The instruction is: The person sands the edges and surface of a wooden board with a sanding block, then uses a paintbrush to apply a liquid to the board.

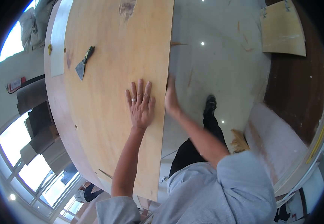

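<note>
A large wooden sheet (106,100), light brown with a dark rough patch near its far end, lies before me. My left hand (142,108) rests flat on it, palm down, fingers spread, a ring on one finger. At the sheet's long right edge is my right hand (171,98), slightly blurred, its fingers mostly hidden along or under the edge. A putty knife (84,64) with a dark handle lies on the sheet, beyond and left of my left hand. Near my left forearm, a thin pointed tool (105,173) lies at the sheet's near left side.
Under the sheet is a paler pink surface (59,104), with a white strip (59,37) at far left. The grey floor (214,67) runs along the right. Beyond it, a brown board (292,89) bears a small hinged panel (283,30). Another person (85,193) is at lower left.
</note>
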The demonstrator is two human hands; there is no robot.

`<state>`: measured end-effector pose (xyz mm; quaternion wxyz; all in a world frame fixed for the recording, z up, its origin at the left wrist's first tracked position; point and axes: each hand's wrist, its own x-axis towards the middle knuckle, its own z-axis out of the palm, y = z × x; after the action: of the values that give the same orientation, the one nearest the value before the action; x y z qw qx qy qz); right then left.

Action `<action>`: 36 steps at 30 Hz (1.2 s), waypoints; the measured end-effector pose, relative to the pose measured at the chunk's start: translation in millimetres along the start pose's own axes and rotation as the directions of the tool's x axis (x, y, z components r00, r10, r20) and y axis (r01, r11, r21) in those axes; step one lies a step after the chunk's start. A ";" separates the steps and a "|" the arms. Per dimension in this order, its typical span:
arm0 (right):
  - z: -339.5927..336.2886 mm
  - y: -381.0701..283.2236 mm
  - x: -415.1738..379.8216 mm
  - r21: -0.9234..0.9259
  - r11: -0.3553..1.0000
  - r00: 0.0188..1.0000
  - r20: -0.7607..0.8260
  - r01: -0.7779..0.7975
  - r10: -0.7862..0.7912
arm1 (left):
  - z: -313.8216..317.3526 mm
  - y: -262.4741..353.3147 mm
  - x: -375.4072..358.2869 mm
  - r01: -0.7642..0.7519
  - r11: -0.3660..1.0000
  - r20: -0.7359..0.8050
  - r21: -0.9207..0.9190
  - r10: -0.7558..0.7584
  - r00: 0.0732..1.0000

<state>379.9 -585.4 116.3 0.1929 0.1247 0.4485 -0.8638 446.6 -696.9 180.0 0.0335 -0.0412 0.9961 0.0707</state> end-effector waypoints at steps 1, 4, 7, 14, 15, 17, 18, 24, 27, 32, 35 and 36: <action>5.3 -26.4 48.9 -0.012 0.998 0.999 0.002 0.055 -0.055 | 1.1 -0.9 1.1 -0.002 1.000 -0.001 0.002 0.002 1.000; 7.5 -71.4 159.0 0.054 0.988 0.978 0.142 0.143 -0.150 | -6.8 3.9 3.5 0.030 0.999 0.041 -0.011 -0.030 0.999; 0.5 -41.8 117.2 0.061 0.998 0.995 0.091 0.027 -0.033 | -5.0 2.2 3.6 0.014 1.000 0.032 -0.001 -0.014 0.999; -13.9 22.8 -48.5 -0.079 0.983 0.985 0.045 -0.165 0.169 | -5.5 0.2 3.8 -0.007 1.000 0.027 -0.015 0.007 1.000; -10.6 14.0 -20.8 -0.012 0.989 0.989 0.026 -0.147 0.147 | -4.9 0.0 3.6 -0.007 1.000 0.020 -0.009 0.007 1.000; 2.3 -16.4 67.0 0.130 0.985 0.993 -0.017 -0.118 0.121 | -8.2 1.8 1.8 -0.013 1.000 0.032 0.007 0.013 0.999; 0.8 -38.4 117.1 0.041 0.999 0.998 0.055 -0.016 0.014 | -8.2 1.7 4.8 -0.016 1.000 0.032 0.013 0.016 0.999; 2.4 -64.5 171.1 -0.005 1.000 0.997 0.076 0.000 0.001 | -10.7 1.0 5.8 -0.007 1.000 0.025 -0.022 0.007 1.000; -18.3 -41.3 106.7 -0.271 0.961 0.986 0.136 -0.055 0.095 | -5.6 -8.9 5.7 -0.004 0.999 0.047 -0.050 0.006 0.999; -75.6 -95.9 109.7 -0.692 0.691 0.975 -0.206 -0.208 0.088 | -19.7 -3.5 5.0 0.074 0.987 0.105 -0.142 -0.059 0.993; -118.4 -192.3 199.6 -0.516 0.788 0.931 -0.307 -0.338 0.198 | -26.1 -5.5 10.2 0.089 0.983 0.130 -0.159 -0.069 0.989; -120.5 -222.1 224.7 -0.532 0.829 0.973 -0.223 -0.171 0.058 | -27.9 -7.2 12.9 0.088 0.984 0.131 -0.156 -0.068 0.989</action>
<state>85.2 -419.8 122.1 0.2267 0.1758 0.6853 -0.6694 432.6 -709.1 205.7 0.0954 -0.0784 0.9806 0.1522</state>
